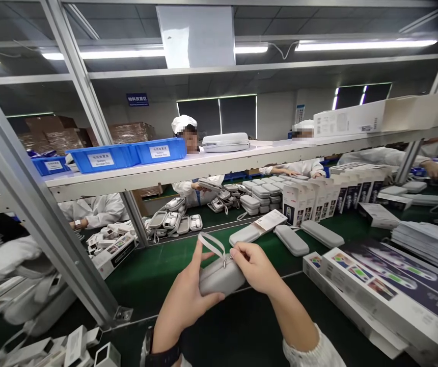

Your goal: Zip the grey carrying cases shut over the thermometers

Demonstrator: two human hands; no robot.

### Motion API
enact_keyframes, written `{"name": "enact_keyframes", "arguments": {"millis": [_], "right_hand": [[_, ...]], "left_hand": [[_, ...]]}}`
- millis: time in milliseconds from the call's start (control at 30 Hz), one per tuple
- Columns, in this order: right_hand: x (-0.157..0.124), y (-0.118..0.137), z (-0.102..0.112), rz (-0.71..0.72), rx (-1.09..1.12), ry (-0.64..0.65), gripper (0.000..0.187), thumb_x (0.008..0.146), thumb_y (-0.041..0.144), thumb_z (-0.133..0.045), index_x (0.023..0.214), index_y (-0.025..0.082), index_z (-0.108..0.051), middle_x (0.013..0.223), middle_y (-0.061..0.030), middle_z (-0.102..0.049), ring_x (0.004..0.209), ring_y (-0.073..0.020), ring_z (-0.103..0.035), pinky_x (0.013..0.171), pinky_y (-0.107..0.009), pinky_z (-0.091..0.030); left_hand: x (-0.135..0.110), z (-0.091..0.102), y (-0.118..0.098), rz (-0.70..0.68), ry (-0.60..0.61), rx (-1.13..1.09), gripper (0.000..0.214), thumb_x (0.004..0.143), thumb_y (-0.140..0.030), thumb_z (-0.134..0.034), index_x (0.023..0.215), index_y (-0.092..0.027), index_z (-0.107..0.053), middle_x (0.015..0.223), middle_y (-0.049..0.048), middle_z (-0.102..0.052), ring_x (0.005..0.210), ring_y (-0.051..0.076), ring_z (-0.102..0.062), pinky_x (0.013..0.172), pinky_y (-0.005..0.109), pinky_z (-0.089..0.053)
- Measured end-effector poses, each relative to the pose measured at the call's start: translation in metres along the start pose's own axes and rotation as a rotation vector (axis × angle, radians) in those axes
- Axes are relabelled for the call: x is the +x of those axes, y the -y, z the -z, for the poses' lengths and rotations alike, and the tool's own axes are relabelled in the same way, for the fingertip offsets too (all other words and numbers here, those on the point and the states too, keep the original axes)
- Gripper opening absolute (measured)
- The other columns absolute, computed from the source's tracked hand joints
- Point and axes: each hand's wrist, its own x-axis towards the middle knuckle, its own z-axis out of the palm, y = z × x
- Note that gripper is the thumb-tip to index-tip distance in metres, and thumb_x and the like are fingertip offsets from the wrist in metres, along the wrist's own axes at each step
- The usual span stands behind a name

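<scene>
A small grey zip case (219, 275) with a grey wrist loop (213, 243) is held over the green belt (158, 270). My left hand (184, 298) wraps round its left end from below, fingers closed on it. From the right, my right hand (255, 267) pinches the top of the case near the zipper.
Three more grey cases (291, 239) lie on the belt beyond my hands. White product boxes (387, 295) lie at the right, upright boxes (318, 199) and stacked cases (261, 196) further back. A slanted metal post (51, 229) stands left. Other workers in white sit across the line.
</scene>
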Motion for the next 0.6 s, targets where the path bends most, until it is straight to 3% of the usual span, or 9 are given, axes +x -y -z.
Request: {"name": "enact_keyframes", "arguments": {"millis": [100,200,267,367,433,533,600], "right_hand": [[-0.003,0.004,0.0,-0.006,-0.163,-0.028,0.038,0.099,0.033,-0.044,0.064,0.021,-0.035,0.06,0.0039,-0.037,0.057,-0.0125,-0.036,0.055,-0.026,-0.025],[-0.008,0.01,-0.004,0.032,-0.47,-0.021,0.03,0.096,0.026,-0.047,0.067,0.02,-0.041,0.063,0.0014,-0.048,0.056,-0.0131,-0.04,0.056,-0.028,-0.02],[-0.008,0.012,-0.008,0.062,-0.545,0.02,0.028,0.096,0.023,-0.048,0.068,0.02,-0.043,0.065,0.0003,-0.052,0.057,-0.0132,-0.042,0.057,-0.028,-0.02],[-0.003,0.006,-0.011,0.047,-0.323,0.069,0.036,0.1,0.029,-0.045,0.065,0.02,-0.044,0.061,0.0017,-0.049,0.057,-0.0126,-0.044,0.056,-0.026,-0.025],[0.0,0.001,-0.009,0.027,-0.133,0.004,0.039,0.102,0.036,-0.043,0.068,0.02,-0.048,0.062,0.0021,-0.049,0.058,-0.0126,-0.045,0.056,-0.025,-0.031],[0.001,-0.003,0.001,0.039,-0.029,-0.057,0.026,0.099,0.043,-0.052,0.1,0.018,-0.061,0.086,-0.0022,-0.061,0.071,-0.0146,-0.053,0.065,-0.026,-0.041],[0.0,-0.005,0.008,0.082,-0.004,0.104,0.044,0.091,0.043,-0.066,0.128,0.021,-0.055,0.112,-0.007,-0.062,0.09,-0.0185,-0.059,0.078,-0.029,-0.047]], "left_hand": [[0.003,-0.007,0.0,-0.027,0.002,0.067,0.112,0.076,-0.03,-0.075,0.161,-0.038,-0.002,0.136,0.0051,-0.065,0.11,0.031,-0.064,0.087,0.032,-0.044],[0.003,-0.014,-0.005,0.012,0.035,0.16,0.114,0.072,-0.025,-0.077,0.161,-0.036,-0.006,0.118,0.0051,-0.074,0.091,0.03,-0.068,0.072,0.028,-0.043],[0.001,-0.015,-0.009,0.03,0.05,0.209,0.114,0.071,-0.023,-0.076,0.161,-0.035,-0.007,0.106,0.0046,-0.077,0.083,0.03,-0.068,0.067,0.027,-0.04],[-0.001,-0.007,-0.014,0.047,0.064,0.225,0.117,0.072,-0.026,-0.075,0.161,-0.035,-0.001,0.108,0.0023,-0.077,0.085,0.03,-0.068,0.068,0.027,-0.041],[-0.003,0.0,-0.017,0.061,0.051,0.211,0.117,0.074,-0.03,-0.075,0.16,-0.036,0.004,0.118,0.0017,-0.074,0.094,0.03,-0.069,0.073,0.028,-0.043],[-0.005,0.01,-0.018,0.081,-0.027,0.175,0.117,0.077,-0.036,-0.073,0.159,-0.036,0.009,0.129,0.0023,-0.07,0.103,0.03,-0.068,0.081,0.03,-0.046],[-0.006,0.014,-0.018,0.084,-0.079,0.132,0.117,0.078,-0.038,-0.073,0.159,-0.036,0.013,0.131,0.0027,-0.069,0.108,0.03,-0.068,0.086,0.032,-0.047]]}}
